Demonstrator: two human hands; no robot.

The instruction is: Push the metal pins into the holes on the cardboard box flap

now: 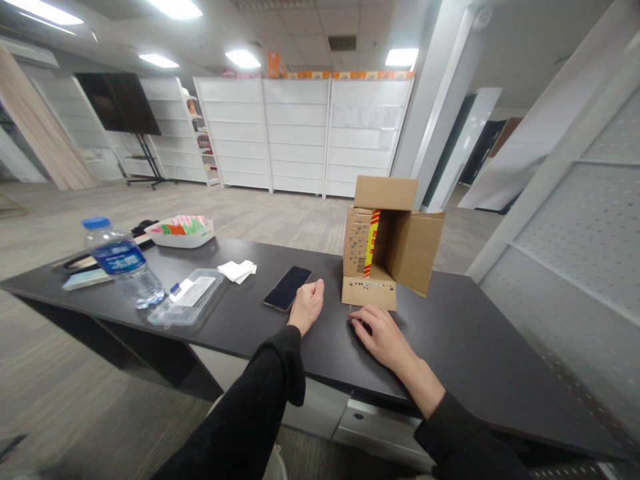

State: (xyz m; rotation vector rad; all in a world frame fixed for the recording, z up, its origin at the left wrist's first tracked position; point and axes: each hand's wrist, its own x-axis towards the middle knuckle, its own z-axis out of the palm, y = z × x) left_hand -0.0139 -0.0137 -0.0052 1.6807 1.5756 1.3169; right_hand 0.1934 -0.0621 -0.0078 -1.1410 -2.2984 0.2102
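My left hand (307, 305) is closed in a fist just right of the black smartphone (287, 288); whatever it holds, if anything, is hidden. With thumb and fingers drawn together, my right hand (383, 333) pinches a small thin metal piece (351, 315) at the tabletop, too small to name. Right behind that hand, an open cardboard box (358, 243) lies on its side, its opening towards me and its flaps spread. Small round silvery spots dot the box's left face and the lower flap (369, 293). A yellow and red tape strip (371, 243) runs down its edge.
On the dark table (465, 347) stand a water bottle (123, 260), a clear plastic case (190, 298), crumpled tissue (237, 271) and a white basket (183, 233) with colourful packets. A perforated panel (585, 247) rises at the right. White shelving (295, 133) stands far behind.
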